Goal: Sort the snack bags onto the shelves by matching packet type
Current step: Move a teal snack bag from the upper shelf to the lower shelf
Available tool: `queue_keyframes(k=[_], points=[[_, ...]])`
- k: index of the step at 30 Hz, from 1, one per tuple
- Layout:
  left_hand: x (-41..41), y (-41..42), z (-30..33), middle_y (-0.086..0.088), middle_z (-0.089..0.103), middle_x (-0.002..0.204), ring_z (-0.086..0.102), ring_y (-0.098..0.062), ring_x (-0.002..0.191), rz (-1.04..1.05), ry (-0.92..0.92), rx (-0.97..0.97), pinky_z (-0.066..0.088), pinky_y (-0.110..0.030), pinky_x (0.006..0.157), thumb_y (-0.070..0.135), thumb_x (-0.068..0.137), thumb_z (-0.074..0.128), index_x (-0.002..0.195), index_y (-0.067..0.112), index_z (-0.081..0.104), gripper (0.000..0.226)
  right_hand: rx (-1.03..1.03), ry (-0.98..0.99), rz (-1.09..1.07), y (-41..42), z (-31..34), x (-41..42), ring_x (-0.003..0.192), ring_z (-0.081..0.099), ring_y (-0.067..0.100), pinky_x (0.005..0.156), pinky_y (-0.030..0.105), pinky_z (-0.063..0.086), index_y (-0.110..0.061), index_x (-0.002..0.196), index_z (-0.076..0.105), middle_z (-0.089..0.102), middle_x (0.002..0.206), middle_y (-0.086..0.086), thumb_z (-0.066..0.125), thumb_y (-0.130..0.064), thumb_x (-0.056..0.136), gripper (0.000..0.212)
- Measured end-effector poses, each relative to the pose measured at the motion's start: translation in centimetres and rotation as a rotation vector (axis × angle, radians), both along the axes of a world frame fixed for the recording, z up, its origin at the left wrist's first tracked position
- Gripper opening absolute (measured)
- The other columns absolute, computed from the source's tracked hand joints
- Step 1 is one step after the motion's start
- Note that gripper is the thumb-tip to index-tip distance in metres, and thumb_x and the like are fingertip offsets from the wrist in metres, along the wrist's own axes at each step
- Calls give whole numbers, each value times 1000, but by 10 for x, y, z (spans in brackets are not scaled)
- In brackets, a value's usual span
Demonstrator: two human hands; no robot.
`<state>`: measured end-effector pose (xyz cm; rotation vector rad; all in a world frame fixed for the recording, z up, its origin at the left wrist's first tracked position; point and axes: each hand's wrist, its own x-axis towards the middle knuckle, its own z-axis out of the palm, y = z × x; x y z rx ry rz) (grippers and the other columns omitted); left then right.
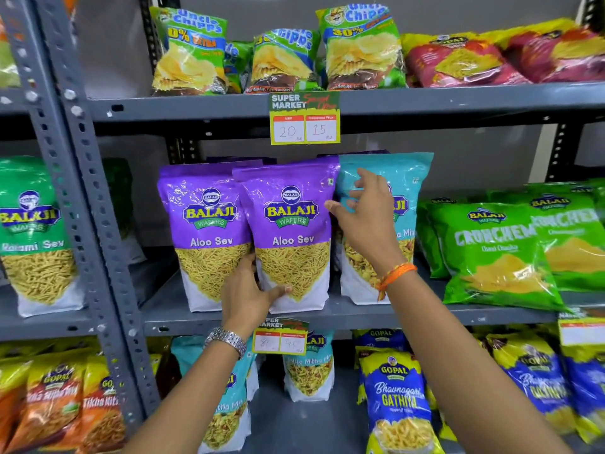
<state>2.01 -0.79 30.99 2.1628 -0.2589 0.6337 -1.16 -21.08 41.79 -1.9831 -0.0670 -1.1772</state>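
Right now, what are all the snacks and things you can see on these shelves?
Uncle Chipps bags: at least three, green, top shelf.
Gopal red bags: at least two, top shelf right.
Aloo Sev bags: two, purple, middle shelf.
teal Balaji bag: one, beside the purple ones.
Crunchem bags: several, green, middle right.
Ratlami Sev bag: one, green, far left.
Gathiya bags: several, blue-yellow, bottom right.
price tags: three, on shelf edges.
left hand: on the right Aloo Sev bag's bottom.
right hand: open, at the teal bag.
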Motion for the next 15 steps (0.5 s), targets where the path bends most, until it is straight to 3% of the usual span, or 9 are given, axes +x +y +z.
queue_keyframes(k=[3, 5, 8, 12, 15], points=[[-4, 1, -3, 2, 74, 114, 73, -23, 99, -10, -54, -65, 62, -43, 87, 48, 52, 98, 134, 24, 53, 97, 186, -55, 33, -31, -1, -15, 102, 60, 16, 83, 28, 57, -10, 139, 49, 54, 126, 11, 82, -18, 79, 69], [-19, -5, 1, 6, 67, 118, 68, -18, 103, 19, -156, -121, 58, -38, 94, 30, 56, 100, 134, 18, 54, 91, 283, -101, 22, -57, -4, -20, 100, 64, 16, 82, 30, 58, -11, 133, 53, 58, 123, 10, 83, -18, 77, 64], [-39, -29, 4, 1, 67, 111, 69, -21, 90, 16, -271, -229, 63, -44, 82, 11, 65, 94, 119, 20, 60, 64, 368, -119, 6, -91, -12, -19, 98, 59, 16, 83, 33, 55, -10, 128, 55, 59, 115, 7, 85, -23, 76, 62], [-48, -75, 5, 5, 69, 108, 70, -16, 92, -170, -125, -252, 63, -41, 85, 21, 70, 90, 105, 39, 60, 50, 420, 0, 135, -114, -20, -9, 106, 56, 15, 78, 21, 51, -8, 131, 48, 57, 124, 7, 84, -20, 78, 65], [-41, -103, 0, -4, 67, 128, 66, -21, 117, -246, -86, -111, 55, -37, 103, 27, 75, 89, 130, 19, 59, 63, 497, 108, 295, -126, -26, 4, 107, 64, 11, 75, 18, 58, -8, 132, 44, 60, 131, 9, 85, -15, 76, 69]])
